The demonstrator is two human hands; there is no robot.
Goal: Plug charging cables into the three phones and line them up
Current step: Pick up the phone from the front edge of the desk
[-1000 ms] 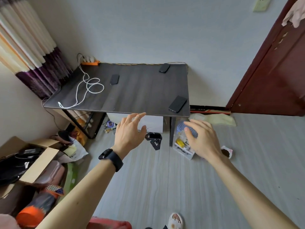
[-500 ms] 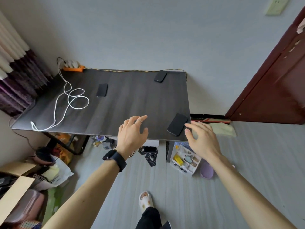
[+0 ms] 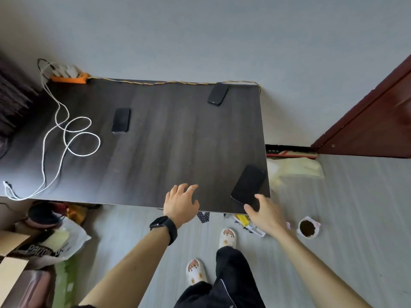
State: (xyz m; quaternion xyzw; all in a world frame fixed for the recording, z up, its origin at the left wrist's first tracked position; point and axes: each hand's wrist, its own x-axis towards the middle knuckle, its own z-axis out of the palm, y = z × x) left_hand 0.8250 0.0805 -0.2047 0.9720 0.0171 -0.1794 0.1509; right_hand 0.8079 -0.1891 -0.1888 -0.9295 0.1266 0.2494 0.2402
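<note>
One phone (image 3: 248, 184) (nearest), by right hand (image 3: 265, 213)

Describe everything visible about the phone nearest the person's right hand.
The phone is a dark slab with rounded corners and a glossy black face, lying flat and slanted at the near right corner of the table. No cable is plugged in. The right hand, open, reaches its near end; contact is unclear.

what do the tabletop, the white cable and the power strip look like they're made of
Tabletop: dark wood-grain laminate or veneer, semi-matte, with a pale streaky sheen. White cable: flexible, possibly braided; it lies in loose loops, but the texture is too small to confirm. Power strip: orange moulded plastic, by its solid colour.
</note>
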